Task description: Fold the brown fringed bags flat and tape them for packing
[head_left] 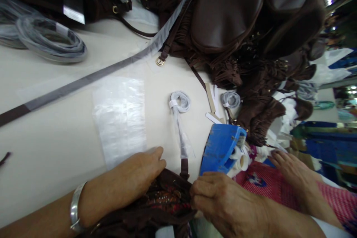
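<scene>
A dark brown bag with a colourful, studded pattern lies at the bottom of the view, partly cut off. My left hand, with a silver bangle at its wrist, grips the upper left edge of the bag; its lower fingers are hidden. On the other side, my right hand is closed with the bag's right edge pinched in its fingers. From the bag's top edge a brown strap runs away from me. Further along, that strap is sleeved in clear plastic and ends in a coil.
Brown fringed bags pile up at the back. A plastic-sleeved strap crosses the white table, near a clear plastic bag and wrapped coils. A blue holder stands right, beside another person's hand.
</scene>
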The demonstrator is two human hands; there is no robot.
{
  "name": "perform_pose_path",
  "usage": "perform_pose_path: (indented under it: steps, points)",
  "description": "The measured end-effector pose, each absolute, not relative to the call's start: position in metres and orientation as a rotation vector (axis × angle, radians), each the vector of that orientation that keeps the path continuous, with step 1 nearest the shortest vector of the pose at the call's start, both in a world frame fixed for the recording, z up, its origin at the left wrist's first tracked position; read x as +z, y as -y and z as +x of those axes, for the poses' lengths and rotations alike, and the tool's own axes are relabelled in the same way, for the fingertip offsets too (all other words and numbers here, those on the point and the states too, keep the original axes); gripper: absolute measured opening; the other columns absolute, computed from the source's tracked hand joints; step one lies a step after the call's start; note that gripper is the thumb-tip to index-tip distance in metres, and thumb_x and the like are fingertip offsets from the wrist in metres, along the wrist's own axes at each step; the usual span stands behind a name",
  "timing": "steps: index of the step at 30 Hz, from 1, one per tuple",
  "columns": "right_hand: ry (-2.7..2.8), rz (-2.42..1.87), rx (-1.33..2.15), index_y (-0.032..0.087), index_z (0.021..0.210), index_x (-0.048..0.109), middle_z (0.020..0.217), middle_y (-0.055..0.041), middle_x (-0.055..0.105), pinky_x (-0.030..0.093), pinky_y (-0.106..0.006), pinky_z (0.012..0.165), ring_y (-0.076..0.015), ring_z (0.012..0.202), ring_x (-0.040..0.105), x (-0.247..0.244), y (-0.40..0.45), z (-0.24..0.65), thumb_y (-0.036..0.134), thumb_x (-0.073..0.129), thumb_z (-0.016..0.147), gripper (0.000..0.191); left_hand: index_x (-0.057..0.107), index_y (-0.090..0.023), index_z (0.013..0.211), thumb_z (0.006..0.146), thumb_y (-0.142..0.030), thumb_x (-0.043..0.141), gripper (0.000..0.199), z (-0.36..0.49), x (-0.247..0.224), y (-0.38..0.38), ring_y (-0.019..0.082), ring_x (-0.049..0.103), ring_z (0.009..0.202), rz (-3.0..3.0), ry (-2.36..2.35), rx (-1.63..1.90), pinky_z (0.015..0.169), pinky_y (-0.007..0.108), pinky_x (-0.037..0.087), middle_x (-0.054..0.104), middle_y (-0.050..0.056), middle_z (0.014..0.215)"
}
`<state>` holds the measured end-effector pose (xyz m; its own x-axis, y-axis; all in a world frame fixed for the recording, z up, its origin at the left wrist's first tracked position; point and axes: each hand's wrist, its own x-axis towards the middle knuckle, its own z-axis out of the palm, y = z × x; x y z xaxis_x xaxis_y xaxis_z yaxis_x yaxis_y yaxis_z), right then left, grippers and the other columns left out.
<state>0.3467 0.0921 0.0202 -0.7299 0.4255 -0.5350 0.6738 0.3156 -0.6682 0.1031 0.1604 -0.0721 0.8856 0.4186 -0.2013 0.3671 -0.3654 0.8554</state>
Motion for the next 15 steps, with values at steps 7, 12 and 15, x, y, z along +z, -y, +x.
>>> perform_pose_path:
  steps: [7,12,15]
  points:
    - [-2.369,0.854,-1.277,0.019,0.084,0.049,0.085,-0.0039,0.056,0.038,-0.031,0.069,-0.0166,0.073,0.049,0.028,-0.092,0.349,0.019,0.051,0.083,0.003,0.061,-0.02,0.092,0.087,-0.008,0.037,0.027,0.094,-0.067,-0.163,0.013,0.059,0.095,1.924,-0.566,0.091,0.09,0.027,0.045,0.06,0.001,0.1]
    - [-2.343,1.008,-1.336,0.018,0.093,0.053,0.091,-0.0045,0.057,0.04,-0.027,0.071,-0.0154,0.079,0.052,0.025,-0.093,0.346,0.014,0.047,0.085,0.01,0.058,-0.021,0.099,0.088,-0.008,0.038,0.026,0.097,-0.073,-0.157,0.015,0.06,0.096,1.921,-0.591,0.107,0.092,0.029,0.045,0.062,0.002,0.103]
    - [-2.354,1.146,-1.318,0.016,0.106,0.055,0.098,-0.0072,0.059,0.042,-0.027,0.073,-0.0163,0.085,0.055,0.02,-0.099,0.341,0.012,0.043,0.089,0.021,0.055,-0.022,0.102,0.088,-0.012,0.043,0.021,0.091,-0.072,-0.158,0.015,0.061,0.086,1.922,-0.651,0.086,0.08,0.028,0.048,0.062,0.002,0.1]
